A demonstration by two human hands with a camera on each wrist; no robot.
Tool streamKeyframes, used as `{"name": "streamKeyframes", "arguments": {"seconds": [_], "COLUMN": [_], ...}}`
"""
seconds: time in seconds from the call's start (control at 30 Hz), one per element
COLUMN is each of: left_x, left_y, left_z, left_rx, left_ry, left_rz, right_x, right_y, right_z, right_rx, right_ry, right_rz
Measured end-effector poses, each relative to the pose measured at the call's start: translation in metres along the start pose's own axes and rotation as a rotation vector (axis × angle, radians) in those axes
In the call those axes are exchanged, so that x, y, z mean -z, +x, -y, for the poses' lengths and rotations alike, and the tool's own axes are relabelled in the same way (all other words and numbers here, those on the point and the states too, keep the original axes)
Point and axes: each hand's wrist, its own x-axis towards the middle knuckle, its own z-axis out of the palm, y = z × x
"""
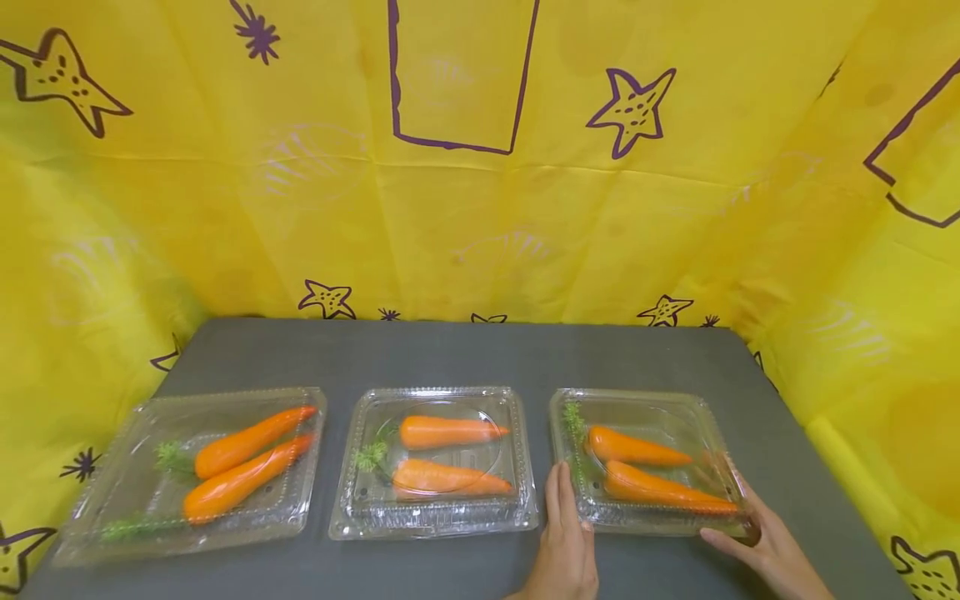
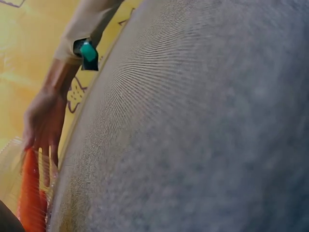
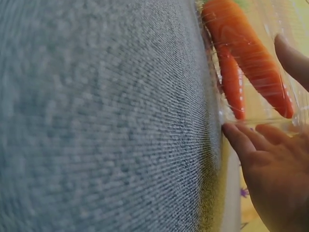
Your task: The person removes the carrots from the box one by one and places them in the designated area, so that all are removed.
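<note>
Two orange carrots (image 1: 660, 486) lie inside the right-hand clear lidded box (image 1: 637, 521). My left hand (image 1: 564, 542) has its fingers straight and close together, touching that box's left side near the front. At the front right corner is my right hand (image 1: 772, 546), fingers along the right side and thumb at the front edge. In the right wrist view, the fingers of my right hand (image 3: 275, 169) extend against the box's side, thumb apart from them. The left wrist view shows my right hand (image 2: 43, 121) beyond a carrot (image 2: 31, 198); little of the left hand shows.
A middle clear box (image 1: 435, 529) and a left clear box (image 1: 292, 525) each hold two carrots with green tops, in a row on the grey table (image 1: 450, 354). Yellow cloth (image 1: 465, 225) with purple drawings stands behind and at both sides.
</note>
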Motion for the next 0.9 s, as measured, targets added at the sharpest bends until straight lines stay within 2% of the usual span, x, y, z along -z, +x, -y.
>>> {"name": "streamKeyframes", "arguments": {"seconds": [0.03, 0.13, 0.33, 0.47, 0.7, 0.77, 0.9], "left_x": [0.000, -0.001, -0.001, -0.001, 0.000, 0.000, 0.000], "left_y": [0.000, 0.001, 0.002, 0.003, 0.001, 0.002, 0.003], "left_z": [0.000, -0.001, -0.001, -0.002, -0.004, -0.005, -0.003], "left_rx": [-0.010, -0.027, 0.024, 0.038, 0.094, 0.106, 0.120], "left_ry": [0.012, 0.038, -0.006, -0.029, -0.026, -0.029, -0.041], "left_rz": [-0.006, -0.028, -0.005, -0.006, 0.016, 0.019, -0.019], "right_x": [0.000, 0.000, -0.001, -0.004, -0.005, -0.005, -0.006], "right_y": [0.000, 0.000, -0.002, -0.005, -0.009, -0.009, -0.006], "right_z": [-0.001, -0.003, -0.011, -0.014, -0.011, -0.010, -0.006], "right_rx": [0.043, 0.095, -0.008, 0.005, -0.026, -0.045, -0.044], "right_ry": [0.026, 0.069, 0.063, 0.034, -0.012, -0.016, -0.022], "right_rz": [-0.003, -0.004, -0.052, -0.094, -0.260, -0.262, -0.240]}}
